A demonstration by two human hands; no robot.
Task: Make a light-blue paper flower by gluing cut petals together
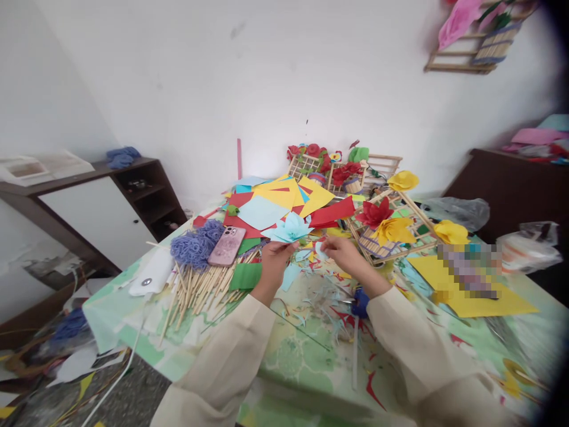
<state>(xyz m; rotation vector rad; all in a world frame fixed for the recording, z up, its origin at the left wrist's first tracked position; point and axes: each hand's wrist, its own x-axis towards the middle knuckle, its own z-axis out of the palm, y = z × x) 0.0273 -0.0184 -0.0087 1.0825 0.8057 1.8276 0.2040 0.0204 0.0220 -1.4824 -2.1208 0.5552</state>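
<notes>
My left hand [274,260] is closed on the underside of a light blue paper flower [291,229], its layered petals facing up over the table. Just to the right, my right hand [341,254] pinches a small light blue paper piece [319,250], apart from the flower. Beneath both hands lie small paper scraps [306,299] in light blue, red and yellow. Scissors with dark blue handles [360,302] rest near my right wrist, beside a whitish stick [355,353]. Sheets of yellow paper [278,193] and red paper [331,212] are piled behind the flower.
Left on the table are wooden sticks [200,290], blue yarn [195,244], a pink phone [227,247] and a white corded device [152,273]. Stick frames with paper flowers [377,219] stand at the right and back. A yellow sheet [480,302] lies far right.
</notes>
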